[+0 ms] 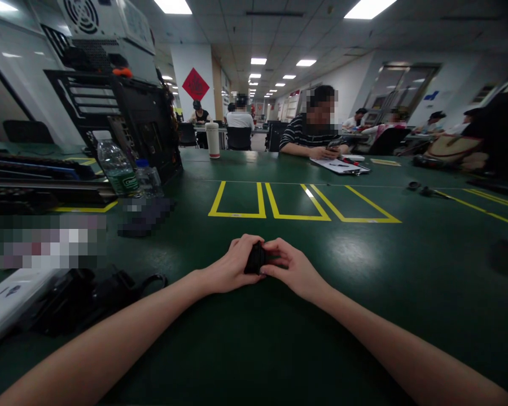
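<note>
Between my two hands is a small black object (255, 259), dark and blocky, whose kind I cannot make out. My left hand (232, 264) wraps round its left side, with the thumb along the near edge. From the right, my right hand (291, 266) grips its other side between thumb and fingertips. Both hands are low over the green tabletop (254, 338), and part of the object is hidden by the fingers. Beyond them, yellow tape outlines (298, 217) mark the table.
At left stand an open black computer case (139, 124), a plastic bottle (114, 166) and a white device (17, 299) beside tangled black gear (80, 293). A white cup (212, 140) stands at the far edge. Across the table sits a person (309, 127) near a clipboard (338, 166).
</note>
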`<state>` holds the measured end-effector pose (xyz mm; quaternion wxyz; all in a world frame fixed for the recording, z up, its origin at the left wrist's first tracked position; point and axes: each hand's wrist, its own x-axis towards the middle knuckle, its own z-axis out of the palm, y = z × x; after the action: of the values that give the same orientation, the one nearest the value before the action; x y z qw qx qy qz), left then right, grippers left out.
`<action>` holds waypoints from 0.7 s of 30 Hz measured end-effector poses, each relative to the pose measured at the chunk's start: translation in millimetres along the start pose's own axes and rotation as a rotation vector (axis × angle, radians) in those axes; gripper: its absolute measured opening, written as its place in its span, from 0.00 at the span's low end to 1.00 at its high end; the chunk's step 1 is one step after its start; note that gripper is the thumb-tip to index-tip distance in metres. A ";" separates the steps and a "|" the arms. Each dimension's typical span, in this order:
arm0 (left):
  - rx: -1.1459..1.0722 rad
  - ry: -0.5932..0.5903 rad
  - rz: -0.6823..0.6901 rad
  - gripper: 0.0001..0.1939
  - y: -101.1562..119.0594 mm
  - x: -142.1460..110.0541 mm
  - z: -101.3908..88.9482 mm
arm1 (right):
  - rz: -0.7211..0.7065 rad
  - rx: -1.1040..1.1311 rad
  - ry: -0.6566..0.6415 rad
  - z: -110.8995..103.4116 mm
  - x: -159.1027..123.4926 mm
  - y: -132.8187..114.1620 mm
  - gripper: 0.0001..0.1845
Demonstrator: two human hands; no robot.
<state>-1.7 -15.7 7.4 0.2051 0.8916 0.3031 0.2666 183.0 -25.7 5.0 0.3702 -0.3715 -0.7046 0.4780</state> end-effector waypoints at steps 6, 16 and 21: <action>0.014 0.014 -0.006 0.30 1.8 0.7 -0.7 | 0.057 0.105 -0.025 1.3 -2.3 5.3 0.14; 0.001 -0.079 -0.033 0.27 13.1 1.3 -12.9 | 0.082 0.095 -0.054 -1.9 1.4 0.1 0.14; -0.004 -0.053 -0.030 0.28 9.9 1.9 -8.8 | -0.020 -0.028 -0.007 -2.0 -3.0 0.6 0.18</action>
<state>-1.5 -19.9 20.1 0.2188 0.8933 0.3103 0.2406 186.2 -27.4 4.5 0.3672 -0.3677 -0.7163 0.4657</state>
